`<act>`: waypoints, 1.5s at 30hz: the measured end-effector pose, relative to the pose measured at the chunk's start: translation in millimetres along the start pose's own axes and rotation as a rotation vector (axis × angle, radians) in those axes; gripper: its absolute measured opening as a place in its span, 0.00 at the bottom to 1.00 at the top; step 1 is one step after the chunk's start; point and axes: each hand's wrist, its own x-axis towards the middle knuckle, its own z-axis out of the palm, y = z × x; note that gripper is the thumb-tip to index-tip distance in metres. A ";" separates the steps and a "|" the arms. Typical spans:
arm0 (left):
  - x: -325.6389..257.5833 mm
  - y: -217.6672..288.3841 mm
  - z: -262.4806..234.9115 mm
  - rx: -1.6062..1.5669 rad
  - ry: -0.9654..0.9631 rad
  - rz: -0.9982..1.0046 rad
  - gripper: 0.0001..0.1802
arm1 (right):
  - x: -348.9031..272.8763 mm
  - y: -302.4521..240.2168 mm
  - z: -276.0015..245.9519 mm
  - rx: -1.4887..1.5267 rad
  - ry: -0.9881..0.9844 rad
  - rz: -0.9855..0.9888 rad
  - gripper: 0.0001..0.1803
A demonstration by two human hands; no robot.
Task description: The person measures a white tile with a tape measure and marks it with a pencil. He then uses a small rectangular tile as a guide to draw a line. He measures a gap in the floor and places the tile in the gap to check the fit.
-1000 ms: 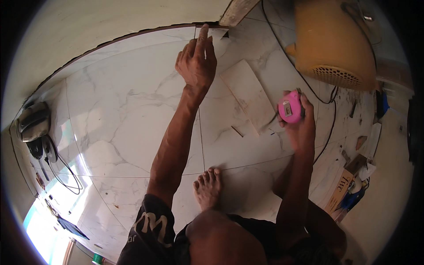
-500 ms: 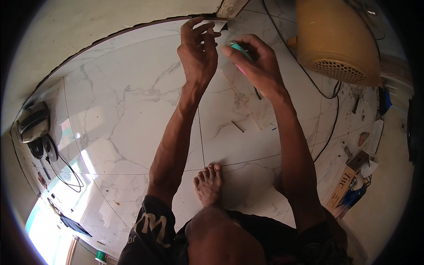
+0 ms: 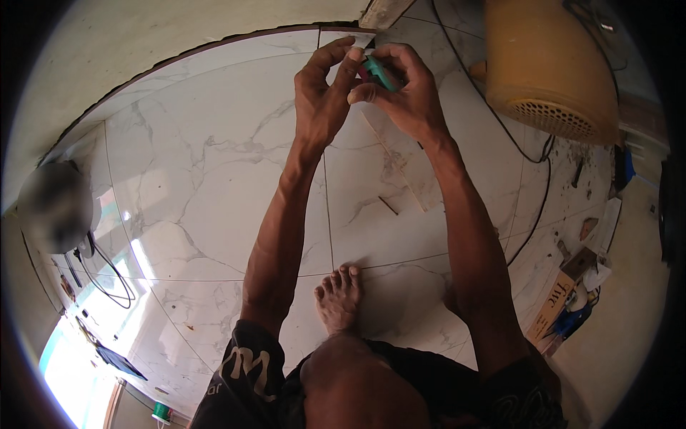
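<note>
A: What have the hands got?

B: From my seat, both are raised to the top centre of the frame. The right hand (image 3: 407,100) is closed around a small pink and teal tape measure (image 3: 374,73), fingers curled over it. The left hand (image 3: 325,96) meets it from the left, thumb and forefinger pinched at the tape measure's end (I cannot tell whether they grip a blade tip or only touch the case).

A: And under them?

B: White marbled tiles (image 3: 207,186) fill the middle of the frame, running up to a curved dark edge against the wall at the top. A narrow tile strip (image 3: 396,161) lies just below the hands, right of the grout line, with a small stick (image 3: 388,206) below it. A bare foot (image 3: 339,297) rests on the tiles at lower centre.

A: Any packages?

B: At the lower right edge, a brown cardboard box (image 3: 554,307) lies tilted, with blue stuff (image 3: 572,318) beside it. A big yellow fan housing (image 3: 547,68) sits upper right, a black cable (image 3: 532,186) trailing down from it. Far left is a blurred grey object (image 3: 57,207).
</note>
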 end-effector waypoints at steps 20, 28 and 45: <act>2.6 -10.9 0.1 0.118 -0.005 0.132 0.10 | 10.9 -0.8 -19.2 -0.163 -0.132 -0.084 0.40; 1.7 -10.2 4.0 0.045 -0.011 0.066 0.16 | 2.8 6.5 -47.8 -0.230 -0.076 -0.043 0.35; 3.0 -10.5 5.6 -0.051 0.005 0.046 0.20 | -10.4 41.7 -101.0 -0.604 -0.047 0.046 0.17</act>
